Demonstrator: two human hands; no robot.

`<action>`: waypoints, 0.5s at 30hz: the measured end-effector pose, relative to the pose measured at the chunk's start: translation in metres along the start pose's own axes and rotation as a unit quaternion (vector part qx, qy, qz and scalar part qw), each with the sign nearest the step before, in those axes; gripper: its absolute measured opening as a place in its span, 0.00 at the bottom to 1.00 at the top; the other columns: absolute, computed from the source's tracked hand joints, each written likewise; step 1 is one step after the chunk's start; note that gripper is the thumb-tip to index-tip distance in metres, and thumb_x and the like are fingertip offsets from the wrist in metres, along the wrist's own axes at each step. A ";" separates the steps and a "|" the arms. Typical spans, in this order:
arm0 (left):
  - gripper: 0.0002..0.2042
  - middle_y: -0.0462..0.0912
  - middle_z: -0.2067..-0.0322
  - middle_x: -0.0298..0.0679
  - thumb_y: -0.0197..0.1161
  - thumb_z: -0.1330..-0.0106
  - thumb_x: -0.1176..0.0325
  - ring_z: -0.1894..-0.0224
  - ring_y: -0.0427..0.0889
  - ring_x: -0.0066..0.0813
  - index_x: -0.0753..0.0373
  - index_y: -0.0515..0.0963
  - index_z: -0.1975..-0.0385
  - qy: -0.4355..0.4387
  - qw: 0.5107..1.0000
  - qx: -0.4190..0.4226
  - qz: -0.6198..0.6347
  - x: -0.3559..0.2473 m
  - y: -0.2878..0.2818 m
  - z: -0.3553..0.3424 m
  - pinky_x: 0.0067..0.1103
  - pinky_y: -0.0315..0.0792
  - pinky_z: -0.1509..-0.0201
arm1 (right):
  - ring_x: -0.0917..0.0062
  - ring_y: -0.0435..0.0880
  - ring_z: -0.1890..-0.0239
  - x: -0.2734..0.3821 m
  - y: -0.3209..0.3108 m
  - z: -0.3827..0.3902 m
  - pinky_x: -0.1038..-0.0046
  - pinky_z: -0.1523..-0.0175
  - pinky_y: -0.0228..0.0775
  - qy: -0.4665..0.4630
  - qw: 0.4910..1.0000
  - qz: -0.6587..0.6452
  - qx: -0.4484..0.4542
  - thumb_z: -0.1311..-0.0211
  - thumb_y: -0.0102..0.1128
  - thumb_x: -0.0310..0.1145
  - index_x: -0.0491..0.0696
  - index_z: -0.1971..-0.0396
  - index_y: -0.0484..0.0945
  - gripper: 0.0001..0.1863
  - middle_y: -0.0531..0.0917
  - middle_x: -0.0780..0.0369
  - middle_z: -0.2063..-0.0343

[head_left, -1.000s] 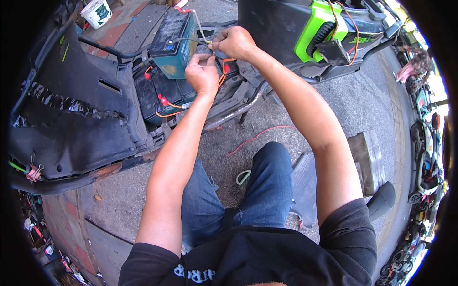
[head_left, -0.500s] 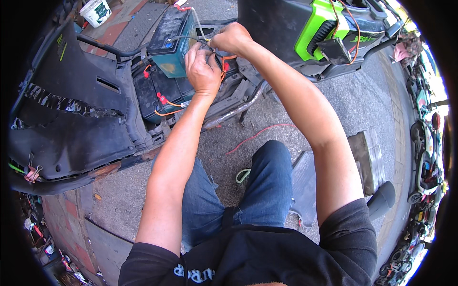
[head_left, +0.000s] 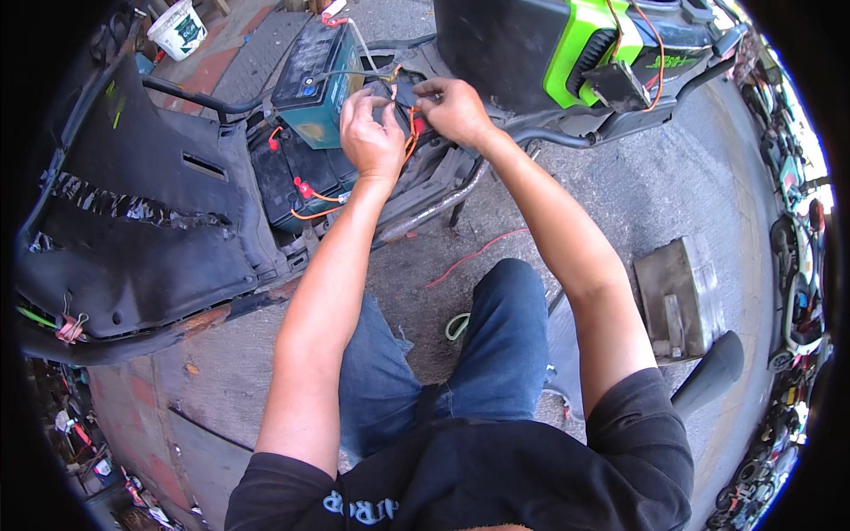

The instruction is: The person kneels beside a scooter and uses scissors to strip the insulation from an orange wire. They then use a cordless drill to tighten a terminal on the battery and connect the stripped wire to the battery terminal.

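My left hand [head_left: 372, 142] is at the side of a teal battery [head_left: 310, 122] with a black top, its thumb and fingers closed around a thin wire [head_left: 394, 92]. The wire's upper part shows above the thumb. Just to the right, my right hand [head_left: 455, 111] has its fingers curled and its thumb drawn in, close to an orange wire [head_left: 411, 140]. What lies between those fingertips is too small to make out. A grey wire [head_left: 361, 42] runs down from the battery's far terminal toward both hands.
More batteries [head_left: 314, 168] with red-capped terminals [head_left: 303, 187] sit low in the scooter's frame. A black panel [head_left: 133, 203] is at the left, a black and green body part [head_left: 584, 53] at the right. A red wire [head_left: 474, 257] and a grey box [head_left: 677, 301] lie on the ground.
My right hand has drawn back from the wires beside my left hand and come down toward the orange wire. The left hand has stayed nearly in place.
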State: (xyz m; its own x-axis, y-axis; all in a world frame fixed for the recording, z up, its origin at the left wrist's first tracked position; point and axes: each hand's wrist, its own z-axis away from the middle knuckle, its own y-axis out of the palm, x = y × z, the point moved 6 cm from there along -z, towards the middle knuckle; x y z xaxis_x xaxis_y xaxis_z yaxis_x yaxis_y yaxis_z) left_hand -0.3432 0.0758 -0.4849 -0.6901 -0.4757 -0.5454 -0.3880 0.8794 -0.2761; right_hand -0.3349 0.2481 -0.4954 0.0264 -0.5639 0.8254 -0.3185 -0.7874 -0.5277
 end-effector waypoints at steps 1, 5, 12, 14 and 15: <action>0.07 0.84 0.57 0.48 0.71 0.44 0.72 0.54 0.84 0.47 0.66 0.82 0.68 0.008 1.000 0.001 -0.010 -0.004 -0.003 0.000 0.35 0.76 0.48 | 0.75 0.90 0.63 0.002 0.006 0.000 0.73 0.53 0.80 -0.026 0.999 0.045 -0.001 0.39 0.68 0.31 0.41 0.52 0.86 0.17 0.90 0.54 0.63; 0.09 0.83 0.63 0.46 0.72 0.44 0.73 0.65 0.84 0.43 0.67 0.81 0.66 -0.103 0.991 0.086 -0.019 -0.008 -0.015 0.004 0.33 0.76 0.57 | 0.60 0.88 0.55 0.010 0.021 -0.001 0.63 0.46 0.78 -0.043 0.995 0.083 0.040 0.41 0.68 0.37 0.49 0.53 0.87 0.17 0.89 0.54 0.60; 0.21 0.78 0.56 0.49 0.74 0.46 0.69 0.49 0.76 0.51 0.68 0.76 0.53 0.113 0.986 -0.006 -0.119 -0.033 -0.088 -0.061 0.38 0.68 0.41 | 0.60 0.87 0.52 0.008 0.015 0.010 0.63 0.45 0.77 -0.033 0.995 0.077 0.045 0.38 0.65 0.36 0.49 0.54 0.87 0.14 0.89 0.55 0.59; 0.39 0.72 0.44 0.57 0.80 0.50 0.60 0.38 0.70 0.55 0.73 0.70 0.41 0.062 0.980 0.066 -0.178 -0.016 -0.086 -0.081 0.39 0.65 0.33 | 0.60 0.87 0.53 0.004 0.016 0.012 0.62 0.45 0.76 -0.020 0.998 0.053 0.042 0.37 0.65 0.37 0.50 0.53 0.87 0.15 0.89 0.55 0.60; 0.46 0.69 0.40 0.60 0.83 0.52 0.57 0.35 0.68 0.56 0.75 0.66 0.37 0.011 0.975 0.110 -0.194 -0.004 -0.082 -0.085 0.39 0.64 0.30 | 0.60 0.87 0.53 0.005 0.016 0.013 0.62 0.45 0.76 -0.024 0.997 0.064 0.038 0.37 0.65 0.37 0.50 0.53 0.87 0.15 0.89 0.55 0.59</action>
State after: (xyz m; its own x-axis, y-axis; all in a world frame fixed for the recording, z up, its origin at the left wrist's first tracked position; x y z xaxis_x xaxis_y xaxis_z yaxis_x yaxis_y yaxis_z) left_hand -0.3603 0.0035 -0.3928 -0.5322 -0.7712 -0.3493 -0.4832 0.6155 -0.6227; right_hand -0.3275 0.2293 -0.5030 0.0355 -0.6703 0.7412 -0.2496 -0.7241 -0.6429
